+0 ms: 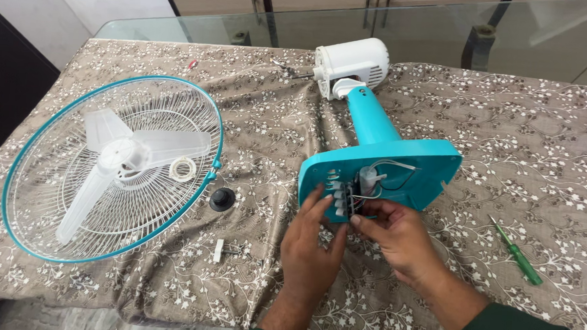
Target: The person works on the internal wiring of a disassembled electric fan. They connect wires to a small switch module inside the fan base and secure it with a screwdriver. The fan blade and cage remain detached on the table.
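Observation:
A teal table-fan body (377, 133) lies on its side, its white motor housing (351, 64) pointing away from me. The open underside of its teal base (436, 168) faces me, showing wires, a white capacitor and a switch block (346, 199). My left hand (310, 247) rests its fingers on the base's near edge beside the white switch buttons. My right hand (398, 236) pinches the black switch block and its wires inside the base.
A fan guard with teal rim (217, 140) lies at the left, holding clear blades (114, 157) and a white ring. A black knob (223, 199), a small white part (218, 251) and a green screwdriver (519, 255) lie on the patterned cloth. Glass table edge behind.

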